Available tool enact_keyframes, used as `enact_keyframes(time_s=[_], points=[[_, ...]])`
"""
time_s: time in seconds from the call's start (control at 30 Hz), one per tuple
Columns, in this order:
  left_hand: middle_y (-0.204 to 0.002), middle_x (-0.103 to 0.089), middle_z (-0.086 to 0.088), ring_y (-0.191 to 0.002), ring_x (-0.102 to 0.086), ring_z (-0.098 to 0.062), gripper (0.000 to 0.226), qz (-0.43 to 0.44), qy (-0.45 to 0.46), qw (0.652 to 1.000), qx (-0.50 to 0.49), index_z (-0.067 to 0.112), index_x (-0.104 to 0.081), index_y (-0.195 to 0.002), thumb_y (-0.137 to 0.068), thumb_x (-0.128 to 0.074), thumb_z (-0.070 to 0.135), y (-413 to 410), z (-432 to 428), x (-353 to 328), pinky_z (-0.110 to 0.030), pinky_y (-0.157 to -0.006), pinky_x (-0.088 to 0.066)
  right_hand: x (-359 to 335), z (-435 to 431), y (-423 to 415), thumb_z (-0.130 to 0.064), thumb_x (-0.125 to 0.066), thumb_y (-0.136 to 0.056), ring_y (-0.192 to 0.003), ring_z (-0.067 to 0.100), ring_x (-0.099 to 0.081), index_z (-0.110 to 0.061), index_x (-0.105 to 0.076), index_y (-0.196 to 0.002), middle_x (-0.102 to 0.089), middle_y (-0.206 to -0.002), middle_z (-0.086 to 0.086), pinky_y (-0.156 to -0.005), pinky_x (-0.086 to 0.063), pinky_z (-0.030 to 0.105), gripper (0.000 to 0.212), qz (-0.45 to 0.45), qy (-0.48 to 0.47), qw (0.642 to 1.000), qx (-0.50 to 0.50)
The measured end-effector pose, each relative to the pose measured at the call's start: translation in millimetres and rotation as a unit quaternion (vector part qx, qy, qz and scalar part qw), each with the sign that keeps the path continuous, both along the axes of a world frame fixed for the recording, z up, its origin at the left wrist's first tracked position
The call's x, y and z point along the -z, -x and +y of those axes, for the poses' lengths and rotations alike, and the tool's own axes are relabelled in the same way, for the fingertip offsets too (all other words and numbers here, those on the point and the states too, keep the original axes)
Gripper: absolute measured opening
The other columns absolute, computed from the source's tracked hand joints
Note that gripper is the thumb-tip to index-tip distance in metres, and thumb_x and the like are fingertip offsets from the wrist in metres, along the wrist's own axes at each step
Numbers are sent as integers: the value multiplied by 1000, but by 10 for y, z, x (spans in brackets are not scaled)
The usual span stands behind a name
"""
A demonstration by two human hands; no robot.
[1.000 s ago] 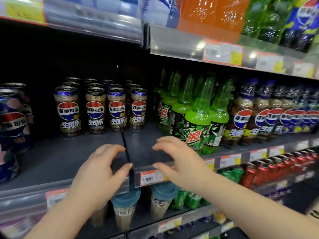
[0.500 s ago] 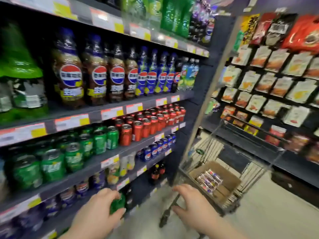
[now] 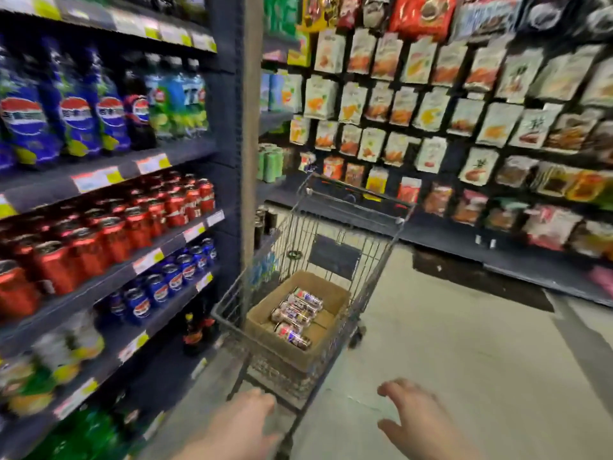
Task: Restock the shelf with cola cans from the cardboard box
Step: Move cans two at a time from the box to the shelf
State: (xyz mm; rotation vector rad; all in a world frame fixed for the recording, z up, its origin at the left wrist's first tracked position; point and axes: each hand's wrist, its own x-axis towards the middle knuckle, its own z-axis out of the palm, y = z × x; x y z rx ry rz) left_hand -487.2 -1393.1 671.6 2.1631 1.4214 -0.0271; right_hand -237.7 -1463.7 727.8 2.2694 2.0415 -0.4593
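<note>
A few cola cans [image 3: 297,310] lie on their sides in an open cardboard box [image 3: 332,293]; motion blur makes the exact count uncertain. The box sits in the basket of a wire shopping cart [image 3: 351,196], towards its near end.

Neither hand touches the cans or the box. The left hand [image 3: 239,423] is at the cart's near end, just below the box in the picture, fingers loosely extended and holding nothing; whether it touches the cart's frame cannot be told. The right hand [image 3: 414,421] is to the right of the cart's near end, over bare floor [image 3: 464,343] — fingers spread, thumb held apart, also empty.

To the left of the cart stands a dark shelf unit [image 3: 185,239]. Its tiers carry bottles with blue labels [image 3: 76,124] at the top, red cans [image 3: 132,224] beneath, then blue cans [image 3: 166,280], and blurred green and yellow drinks lower down. Beyond the cart and to its right, a wall display holds rows of hanging snack packets [image 3: 431,104].
</note>
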Motion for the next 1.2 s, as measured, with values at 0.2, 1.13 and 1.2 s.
enact_keyframes(time_s=[0.2,1.13,1.2], points=[[-127,-48,2,-121,-47,-18,42,73,29,995,57,24,-51,-116,-81,-54,46,-606,776,240,-34,-97,-40,250,714,-450,-45,-49,-88,-134,17,-36,-32,-39,-135,-41,-143,-6,-109,-28,30,50,-45,34,998,5],[-146,-32,-7,-132,-37,-28,69,62,271,920,-277,18,-29,-140,-81,-60,35,-1620,3938,2317,-38,-110,-33,3004,5298,-484,-13,-49,-85,-118,30,-49,-15,-43,-129,-53,-127,12,-96,-44,41,45,-139,330,868,-344],[-145,-35,-9,-133,-37,-27,72,27,294,884,-362,18,-28,-141,-80,-62,33,-1666,4064,2555,-37,-111,-32,3313,5347,-514,-12,-51,-84,-120,33,-49,-11,-44,-126,-51,-130,16,-99,-44,44,43,-114,362,864,-332]])
